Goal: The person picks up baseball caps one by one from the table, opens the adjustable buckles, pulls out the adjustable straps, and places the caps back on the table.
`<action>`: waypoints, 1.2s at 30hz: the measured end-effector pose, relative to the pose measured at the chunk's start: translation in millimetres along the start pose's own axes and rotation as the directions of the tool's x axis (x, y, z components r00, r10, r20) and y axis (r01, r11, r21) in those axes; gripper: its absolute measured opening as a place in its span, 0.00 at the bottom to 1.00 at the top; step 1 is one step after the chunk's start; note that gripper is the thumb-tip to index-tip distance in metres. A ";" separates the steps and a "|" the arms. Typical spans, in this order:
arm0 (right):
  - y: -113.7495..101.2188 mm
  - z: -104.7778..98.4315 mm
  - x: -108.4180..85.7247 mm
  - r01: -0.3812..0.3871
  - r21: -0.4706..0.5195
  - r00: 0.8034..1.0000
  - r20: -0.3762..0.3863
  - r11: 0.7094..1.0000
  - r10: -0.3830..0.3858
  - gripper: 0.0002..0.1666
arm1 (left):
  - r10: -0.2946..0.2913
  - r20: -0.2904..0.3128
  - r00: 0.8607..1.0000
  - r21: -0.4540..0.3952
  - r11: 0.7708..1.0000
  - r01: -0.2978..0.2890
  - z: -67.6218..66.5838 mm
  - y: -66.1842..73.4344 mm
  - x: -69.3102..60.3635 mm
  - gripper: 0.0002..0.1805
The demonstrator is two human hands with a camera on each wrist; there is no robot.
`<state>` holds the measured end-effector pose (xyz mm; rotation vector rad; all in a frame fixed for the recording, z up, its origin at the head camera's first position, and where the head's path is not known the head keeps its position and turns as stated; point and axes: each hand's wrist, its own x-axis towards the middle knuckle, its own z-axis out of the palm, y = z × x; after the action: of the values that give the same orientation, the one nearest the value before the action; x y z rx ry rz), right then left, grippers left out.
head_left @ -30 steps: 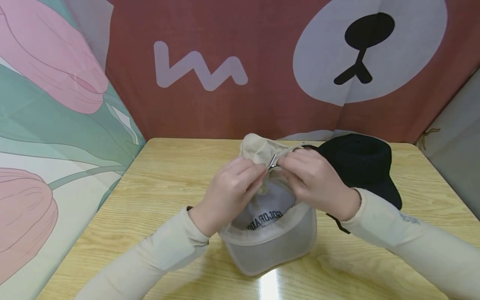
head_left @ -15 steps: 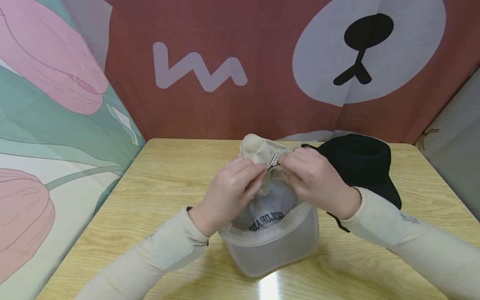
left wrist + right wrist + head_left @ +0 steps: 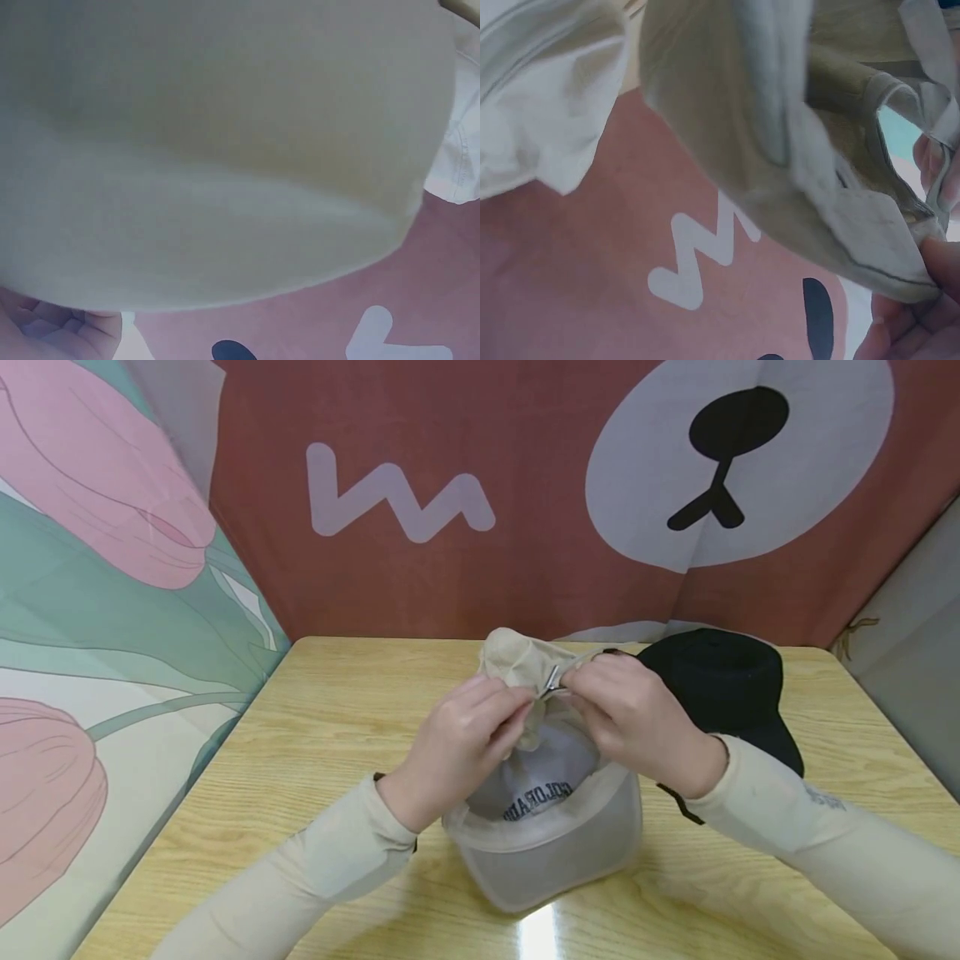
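Note:
A pale baseball cap (image 3: pixel 555 868) is held in the middle of the table, its brim toward me and its inside showing reversed COLORADO lettering. My left hand (image 3: pixel 461 739) pinches one side of its back strap. On the other side, my right hand (image 3: pixel 637 714) pinches the strap end beside a small silver buckle (image 3: pixel 552 678). The pale cap brim (image 3: pixel 225 232) fills most of the left wrist view, blurred. In the right wrist view, fingers grip the edge of the cap (image 3: pixel 885 240) near the strap opening. Fingertip details are partly hidden.
Behind the hands lies a cream fabric hat (image 3: pixel 517 656). A black cap (image 3: pixel 716 685) rests beside my right forearm at the back right. The wooden table (image 3: pixel 337 727) ends at a red printed cloth (image 3: pixel 450 577).
My right hand and the buckle have shifted slightly right, and the cap has moved a little right with them. The left hand stays nearly still. Both keep their pinch.

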<state>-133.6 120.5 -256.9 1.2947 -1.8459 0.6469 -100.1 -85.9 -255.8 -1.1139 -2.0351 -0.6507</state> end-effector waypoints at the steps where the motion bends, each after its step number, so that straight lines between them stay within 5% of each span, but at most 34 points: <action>1: -0.3 -0.3 0.2 -0.013 0.008 1.000 0.001 1.000 0.013 0.22 | 0.002 -0.001 1.000 0.001 1.000 -0.002 0.0 -0.1 -0.1 0.08; 9: 0.2 -2.0 -0.2 0.005 -0.031 1.000 0.014 1.000 -0.005 0.07 | -0.007 -0.009 1.000 -0.022 1.000 0.007 -0.7 -0.6 -1.2 0.08; 21: -1.1 -4.6 0.9 -0.044 0.005 0.999 0.010 0.999 0.044 0.13 | -0.014 -0.009 1.000 -0.024 1.000 0.014 -1.9 -0.1 -1.4 0.08; 29: -0.2 -6.1 1.2 0.001 -0.071 1.000 0.025 0.997 0.001 0.05 | -0.023 -0.014 1.000 -0.030 0.999 0.023 -1.4 -0.4 -1.0 0.07; 36: -1.5 -6.0 0.3 -0.061 -0.036 0.998 0.002 0.997 0.061 0.11 | -0.019 -0.005 1.000 -0.018 1.000 0.019 -1.7 0.1 -1.1 0.07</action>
<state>-130.5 124.5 -253.3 1.2209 -1.8975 0.6415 -99.0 -87.6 -255.6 -1.1036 -2.0417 -0.6825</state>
